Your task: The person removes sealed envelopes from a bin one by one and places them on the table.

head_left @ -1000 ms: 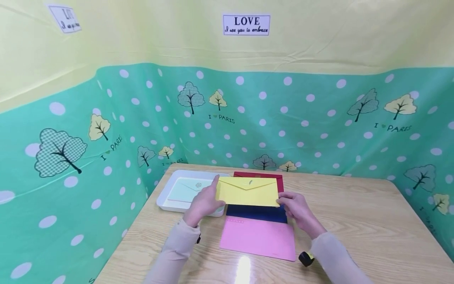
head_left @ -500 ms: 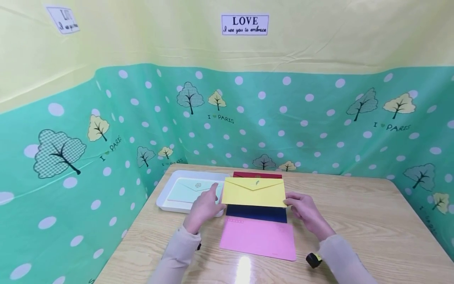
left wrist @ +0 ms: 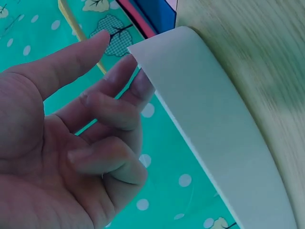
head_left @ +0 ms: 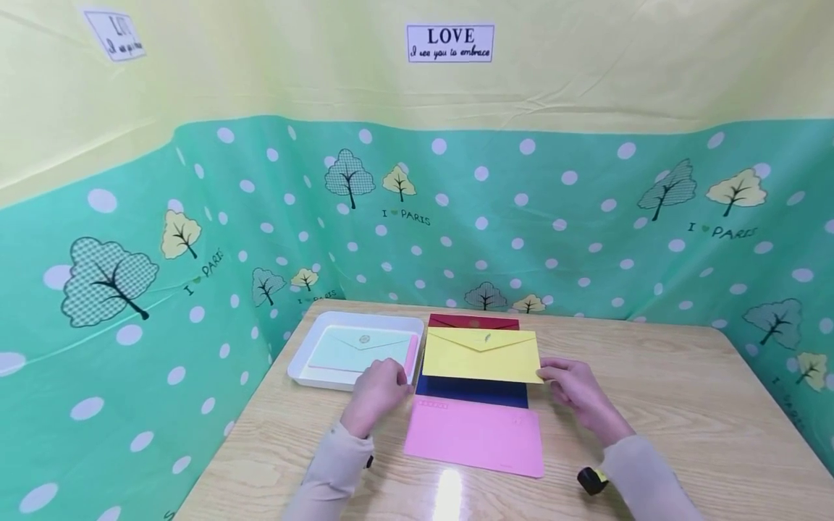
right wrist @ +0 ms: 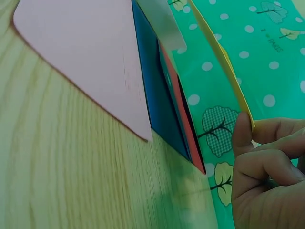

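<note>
My right hand pinches the lower right corner of a yellow envelope between thumb and finger. Raised above the table, this envelope has its pointed flap side toward me. Beneath it lie a dark blue envelope and a red envelope, both partly covered. A pink envelope lies flat nearest me. My left hand holds nothing; its fingers are loosely bent beside the near right rim of a white tray. Whether the fingertips touch the rim I cannot tell. Inside the tray rests a mint envelope.
A pink edge shows beside and under the mint envelope in the tray. The wooden table extends to the right. A patterned curtain hangs behind and at the left. A small black object is by my right sleeve.
The yellow envelope has moved right, carried by my right hand. My left hand has come away from its left edge, and its fingers have curled in near the tray.
</note>
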Available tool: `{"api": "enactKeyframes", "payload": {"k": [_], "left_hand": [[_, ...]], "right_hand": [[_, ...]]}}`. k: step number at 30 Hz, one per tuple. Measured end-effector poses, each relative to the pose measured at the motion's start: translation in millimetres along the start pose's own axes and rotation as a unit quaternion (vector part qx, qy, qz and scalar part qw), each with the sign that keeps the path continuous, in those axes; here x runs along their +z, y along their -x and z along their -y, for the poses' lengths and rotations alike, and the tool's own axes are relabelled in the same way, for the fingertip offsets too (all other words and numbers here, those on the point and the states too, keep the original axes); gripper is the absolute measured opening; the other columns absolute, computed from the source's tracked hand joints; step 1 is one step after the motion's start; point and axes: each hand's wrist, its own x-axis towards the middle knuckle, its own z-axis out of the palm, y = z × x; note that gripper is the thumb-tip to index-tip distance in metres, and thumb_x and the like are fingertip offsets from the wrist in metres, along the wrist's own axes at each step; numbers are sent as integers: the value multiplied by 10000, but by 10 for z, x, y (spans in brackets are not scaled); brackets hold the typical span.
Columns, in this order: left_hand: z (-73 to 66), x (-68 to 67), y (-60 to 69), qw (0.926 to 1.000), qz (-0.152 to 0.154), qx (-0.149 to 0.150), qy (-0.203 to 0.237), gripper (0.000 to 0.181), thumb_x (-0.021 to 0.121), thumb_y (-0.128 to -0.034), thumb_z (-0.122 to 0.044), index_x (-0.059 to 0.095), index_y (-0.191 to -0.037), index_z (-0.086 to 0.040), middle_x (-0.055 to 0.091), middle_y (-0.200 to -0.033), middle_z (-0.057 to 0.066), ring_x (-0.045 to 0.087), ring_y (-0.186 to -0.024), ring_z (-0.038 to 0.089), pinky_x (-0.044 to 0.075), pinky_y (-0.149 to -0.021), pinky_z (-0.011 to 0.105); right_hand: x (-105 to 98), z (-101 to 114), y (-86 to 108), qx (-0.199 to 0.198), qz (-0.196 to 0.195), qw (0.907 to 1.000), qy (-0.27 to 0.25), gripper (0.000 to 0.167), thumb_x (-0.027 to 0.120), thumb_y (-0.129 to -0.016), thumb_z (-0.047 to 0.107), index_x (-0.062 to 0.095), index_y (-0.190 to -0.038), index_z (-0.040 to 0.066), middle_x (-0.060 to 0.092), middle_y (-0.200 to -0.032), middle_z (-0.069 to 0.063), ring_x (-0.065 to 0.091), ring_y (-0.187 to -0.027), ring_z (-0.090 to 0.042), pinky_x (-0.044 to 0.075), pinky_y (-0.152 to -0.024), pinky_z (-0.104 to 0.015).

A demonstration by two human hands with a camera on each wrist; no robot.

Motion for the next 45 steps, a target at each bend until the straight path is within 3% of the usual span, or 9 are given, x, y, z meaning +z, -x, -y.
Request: {"api": "enactKeyframes", "payload": {"k": [10,18,34,45], "left_hand": [[19,57,-40,10000,-71,-48,-36,85,795,-917,-92,784,-834,-83,617,-704,-10,555,-636,166,464,-580,324],[57,80,-68,9998,-199,12,-63,132,753,-897,-15,780,-794,-93,593,-675,-1,539,-611,171,448,-563,322],[95,131,-82,9996,-288,5,-59,126,741,-872,-2,792,-806,-96,635,-728,2,564,-642,185,457,-575,334],[93,134,-96,9996,-284,-39,-11,132,750,-886,-14,785,-795,-102,609,-696,-5,551,-632,177,439,-560,329]], "right_hand": [[-177,-39,-4,-29,24,10000,63,487,670,-990,51,539,-1420,-136,640,-848,6,367,-487,-60,309,-464,-214],[-271,-89,-8,32,-19,9999,152,508,668,-988,55,518,-1426,-152,591,-742,4,365,-471,-54,306,-446,-213],[-610,-165,19,-62,-41,9996,276,441,659,-989,50,555,-1354,-174,568,-746,15,356,-485,-45,321,-466,-212],[-795,-214,62,19,-94,9986,515,540,657,-999,71,470,-1437,-184,536,-715,27,350,-466,-43,325,-450,-215]]}}
